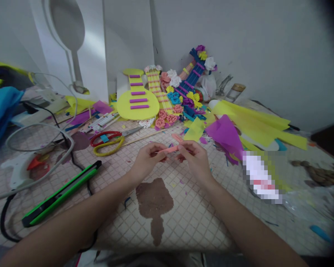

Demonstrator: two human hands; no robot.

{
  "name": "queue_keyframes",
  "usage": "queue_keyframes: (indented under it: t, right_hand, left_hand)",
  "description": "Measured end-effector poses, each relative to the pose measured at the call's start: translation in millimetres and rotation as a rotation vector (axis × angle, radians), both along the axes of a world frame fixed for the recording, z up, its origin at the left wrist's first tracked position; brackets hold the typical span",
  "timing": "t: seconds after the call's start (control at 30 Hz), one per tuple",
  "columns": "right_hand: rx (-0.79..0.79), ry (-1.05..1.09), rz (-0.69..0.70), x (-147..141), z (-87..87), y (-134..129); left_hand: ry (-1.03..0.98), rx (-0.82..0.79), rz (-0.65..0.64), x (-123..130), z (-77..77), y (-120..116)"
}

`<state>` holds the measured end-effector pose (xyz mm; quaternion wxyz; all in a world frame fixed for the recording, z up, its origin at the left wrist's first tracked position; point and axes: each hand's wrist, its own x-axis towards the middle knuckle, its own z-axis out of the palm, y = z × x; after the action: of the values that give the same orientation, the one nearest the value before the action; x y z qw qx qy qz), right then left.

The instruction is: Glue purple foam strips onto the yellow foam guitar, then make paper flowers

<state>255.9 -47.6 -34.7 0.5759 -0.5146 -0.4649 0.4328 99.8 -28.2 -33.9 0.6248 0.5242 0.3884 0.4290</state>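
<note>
A narrow salmon-pink paper strip (169, 150) stretches between my two hands above the table's middle. The fingers of my left hand (150, 155) pinch one end of it. My right hand (193, 155) pinches the other end, and a short piece of the strip sticks up past the fingers. Beyond my hands lie a yellow paper guitar (137, 104) with purple bars and several pink paper flowers (160, 122). Scissors (108, 142) with red and yellow handles rest to the left of my left hand.
A green box cutter (62, 194) and a white glue gun (19, 170) with its cord lie at left. Purple paper (225, 133) and yellow paper sheets (253, 122) spread at right. A decorated blue guitar (190, 79) leans on the wall. A white cut-out board (93, 48) stands behind.
</note>
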Motion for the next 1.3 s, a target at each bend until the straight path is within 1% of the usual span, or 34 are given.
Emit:
queue_keyframes:
  t: [0.23, 0.43, 0.53, 0.8, 0.97, 1.1, 1.2, 1.3]
  right_hand:
    - [0.043, -0.039, 0.069, 1.4, -0.1, -0.1]
    - [0.041, -0.027, 0.040, 2.7, -0.6, 0.4]
    - [0.034, -0.040, 0.036, 2.9, -0.3, 0.5]
    - [0.027, -0.062, 0.053, 3.4, 1.0, 1.0]
    - [0.023, -0.074, 0.076, 3.2, 1.7, -0.6]
    - [0.029, -0.063, 0.114, 2.8, 1.2, -1.2]
    - [0.029, -0.043, 0.079, 3.2, -0.4, 0.0]
    - [0.040, -0.002, 0.051, 3.9, -2.0, 1.5]
  left_hand:
    - [0.004, 0.000, 0.053, -1.2, 1.5, 1.7]
    - [-0.005, 0.021, 0.054, -3.3, -2.6, 2.1]
    - [0.005, 0.000, 0.068, -3.1, -1.4, 2.3]
    - [0.004, 0.009, 0.072, -2.9, 0.3, 3.2]
    - [0.058, 0.020, 0.101, -4.2, 2.3, 3.0]
    - [0.134, 0.062, 0.082, -5.6, 2.8, 3.5]
    - [0.177, 0.101, 0.111, -5.4, 1.6, 2.9]
    - [0.145, 0.095, 0.147, -4.0, 1.2, 0.8]
